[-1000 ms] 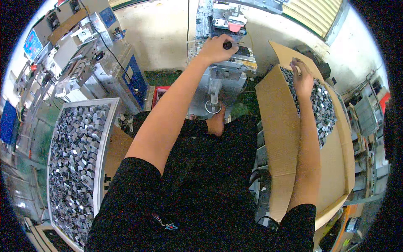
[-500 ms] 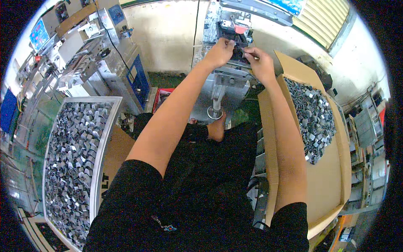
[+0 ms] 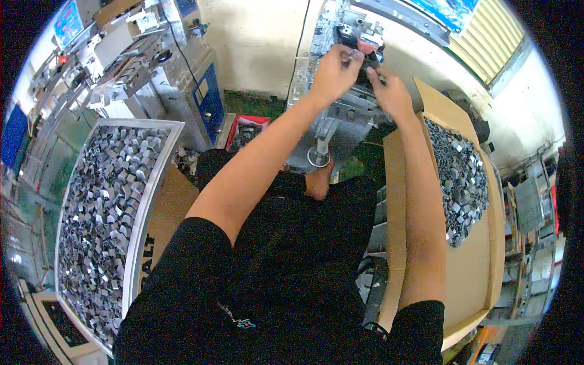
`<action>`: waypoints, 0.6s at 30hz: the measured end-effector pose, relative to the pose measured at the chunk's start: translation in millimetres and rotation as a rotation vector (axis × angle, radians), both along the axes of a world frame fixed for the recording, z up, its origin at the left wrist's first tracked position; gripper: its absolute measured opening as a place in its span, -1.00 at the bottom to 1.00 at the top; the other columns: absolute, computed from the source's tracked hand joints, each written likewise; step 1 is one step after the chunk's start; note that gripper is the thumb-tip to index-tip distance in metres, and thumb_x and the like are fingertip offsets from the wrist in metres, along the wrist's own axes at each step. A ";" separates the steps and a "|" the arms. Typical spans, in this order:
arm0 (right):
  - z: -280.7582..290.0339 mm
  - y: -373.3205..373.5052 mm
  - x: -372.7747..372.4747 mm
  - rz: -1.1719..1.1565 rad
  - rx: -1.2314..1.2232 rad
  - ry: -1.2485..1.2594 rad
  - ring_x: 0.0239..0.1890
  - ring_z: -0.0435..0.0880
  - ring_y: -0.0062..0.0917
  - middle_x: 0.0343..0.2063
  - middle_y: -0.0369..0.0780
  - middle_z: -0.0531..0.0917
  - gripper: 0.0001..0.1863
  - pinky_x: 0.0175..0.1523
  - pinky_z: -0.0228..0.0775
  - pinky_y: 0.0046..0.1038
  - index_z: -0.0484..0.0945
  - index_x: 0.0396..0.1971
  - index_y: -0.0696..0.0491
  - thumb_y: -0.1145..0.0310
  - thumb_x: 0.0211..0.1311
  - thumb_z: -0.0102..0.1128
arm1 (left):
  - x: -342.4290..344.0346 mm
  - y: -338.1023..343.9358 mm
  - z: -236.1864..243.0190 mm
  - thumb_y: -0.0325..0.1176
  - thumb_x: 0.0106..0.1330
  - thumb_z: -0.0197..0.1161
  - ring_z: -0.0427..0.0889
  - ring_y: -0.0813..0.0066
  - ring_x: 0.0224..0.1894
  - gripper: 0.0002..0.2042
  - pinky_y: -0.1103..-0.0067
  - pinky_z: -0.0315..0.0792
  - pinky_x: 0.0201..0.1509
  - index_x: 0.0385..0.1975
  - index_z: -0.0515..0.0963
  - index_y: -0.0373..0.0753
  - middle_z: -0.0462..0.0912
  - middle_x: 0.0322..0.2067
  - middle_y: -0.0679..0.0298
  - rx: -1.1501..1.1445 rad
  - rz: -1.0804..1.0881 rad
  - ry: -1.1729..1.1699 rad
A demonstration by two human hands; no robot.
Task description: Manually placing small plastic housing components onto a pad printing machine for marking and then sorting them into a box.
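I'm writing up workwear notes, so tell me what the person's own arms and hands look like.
Short black sleeves, plain as far as I can see, leave the forearms bare. The left hand and right hand are ungloved, and no watch or bracelet shows. The black shirt has a small motif, partly blue, on its front.

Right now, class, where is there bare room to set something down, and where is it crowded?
Free: the cardboard box's near floor, between the right forearm, the metal pieces and the outer wall. Crowded: the heaped tray at left, and the machine top, where both hands are.
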State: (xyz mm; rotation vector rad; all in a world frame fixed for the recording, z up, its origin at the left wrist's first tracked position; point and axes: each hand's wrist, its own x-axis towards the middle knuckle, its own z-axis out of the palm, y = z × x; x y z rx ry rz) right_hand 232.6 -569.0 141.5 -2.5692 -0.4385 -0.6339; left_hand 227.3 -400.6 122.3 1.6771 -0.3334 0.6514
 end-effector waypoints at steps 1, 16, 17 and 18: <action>-7.1 -3.4 -1.7 -0.021 0.027 -0.093 -0.13 0.68 -0.02 -0.25 0.03 0.70 -0.60 -0.04 0.49 -0.13 0.65 -0.16 0.01 -0.03 0.37 0.08 | -11.8 -2.1 -3.8 -0.09 0.35 0.26 0.65 0.16 -0.05 -0.56 0.37 0.48 0.04 -0.07 0.50 -0.42 0.65 -0.16 -0.06 -0.032 0.001 -0.058; -71.6 9.7 -38.6 -0.131 -0.299 -0.595 0.22 0.43 0.02 0.19 0.05 0.48 -0.46 0.31 0.28 -0.09 0.34 0.27 0.12 0.09 0.46 -0.03 | -218.5 238.1 -94.8 -0.26 0.25 0.39 0.61 0.47 -0.22 -0.63 0.51 0.50 -0.09 -0.01 0.57 -0.28 0.68 -0.16 0.19 0.405 0.494 0.129; -75.6 16.0 -43.3 -0.152 -0.263 -0.641 0.24 0.41 0.02 0.21 0.05 0.46 -0.45 0.34 0.23 -0.09 0.34 0.27 0.15 0.11 0.45 -0.01 | -228.8 265.2 -97.8 -0.21 0.23 0.41 0.61 0.41 -0.23 -0.62 0.48 0.50 -0.12 -0.04 0.59 -0.29 0.67 -0.22 0.15 0.390 0.553 0.141; -76.8 17.3 -48.5 -0.131 -0.250 -0.649 0.24 0.41 0.02 0.21 0.05 0.46 -0.45 0.34 0.23 -0.09 0.34 0.27 0.15 0.11 0.45 -0.01 | -240.0 291.2 -97.5 -0.17 0.20 0.43 0.61 0.35 -0.25 -0.61 0.45 0.49 -0.16 -0.07 0.61 -0.29 0.66 -0.28 0.11 0.370 0.607 0.145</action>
